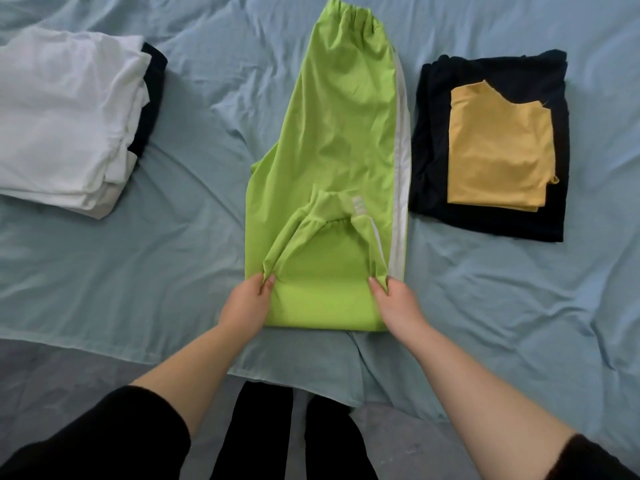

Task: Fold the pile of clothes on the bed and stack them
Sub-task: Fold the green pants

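Observation:
Lime-green trousers (339, 133) with a white side stripe lie lengthwise in the middle of the bed, waistband at the far end. Their cuffed leg ends are folded back toward the middle. My left hand (247, 301) pinches the left edge of the near fold, and my right hand (394, 299) pinches the right edge beside the stripe. On the right sits a folded stack: a yellow garment (498, 147) on top of a dark navy one (491, 216). On the left lies a stack of folded white clothes (65, 116) over a dark piece (152, 95).
The light blue bedsheet (173, 254) is wrinkled all over. The bed's near edge runs across the lower part of the view, with grey floor (52, 368) and my dark-clad legs (298, 438) below it.

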Tool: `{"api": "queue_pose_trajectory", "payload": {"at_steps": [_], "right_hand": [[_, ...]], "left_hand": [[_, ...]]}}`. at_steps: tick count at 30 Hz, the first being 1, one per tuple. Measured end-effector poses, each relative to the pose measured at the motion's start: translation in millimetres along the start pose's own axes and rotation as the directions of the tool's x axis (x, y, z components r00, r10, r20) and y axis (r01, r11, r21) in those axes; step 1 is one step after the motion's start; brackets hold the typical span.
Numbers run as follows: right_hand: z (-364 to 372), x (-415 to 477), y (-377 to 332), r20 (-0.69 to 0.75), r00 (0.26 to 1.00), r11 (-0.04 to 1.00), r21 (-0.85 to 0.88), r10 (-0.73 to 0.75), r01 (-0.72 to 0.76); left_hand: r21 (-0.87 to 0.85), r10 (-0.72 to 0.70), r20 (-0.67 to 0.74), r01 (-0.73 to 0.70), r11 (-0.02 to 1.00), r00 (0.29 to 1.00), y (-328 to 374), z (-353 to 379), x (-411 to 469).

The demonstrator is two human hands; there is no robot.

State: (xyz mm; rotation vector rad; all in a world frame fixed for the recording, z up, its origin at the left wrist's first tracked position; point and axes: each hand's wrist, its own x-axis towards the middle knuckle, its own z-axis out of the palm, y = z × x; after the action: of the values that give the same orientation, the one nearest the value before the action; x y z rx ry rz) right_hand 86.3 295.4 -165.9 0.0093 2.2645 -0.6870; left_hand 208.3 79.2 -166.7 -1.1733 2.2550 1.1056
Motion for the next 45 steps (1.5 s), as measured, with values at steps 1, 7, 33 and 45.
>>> {"api": "queue_pose_trajectory", "payload": {"at_steps": [1,7,33,45], "right_hand": [[4.6,-4.0,3.5,0.02,0.999,0.999,-0.028,0.035,-0.035],[11.7,-30.9,21.5,0.166,0.981,0.983,0.134,0.105,-0.128],[-37.6,52.5,-74.4,-0.457,0.858,0.929,0.155,-0.233,0.335],[-126.1,199.8,-165.2,-0.213,0.974,0.941,0.306,-0.079,0.143]], "left_hand": [[0.023,-0.021,0.015,0.021,1.0,1.0,-3.0,2.3,-3.3],[0.122,-0.082,0.114,0.068,0.99,0.99,-20.0,-3.4,-25.2],[0.37,0.223,0.041,-0.222,0.902,0.974,119.3,51.8,31.3],[0.429,-0.185,0.189,0.088,0.899,0.964,136.0,85.3,84.6]]}}
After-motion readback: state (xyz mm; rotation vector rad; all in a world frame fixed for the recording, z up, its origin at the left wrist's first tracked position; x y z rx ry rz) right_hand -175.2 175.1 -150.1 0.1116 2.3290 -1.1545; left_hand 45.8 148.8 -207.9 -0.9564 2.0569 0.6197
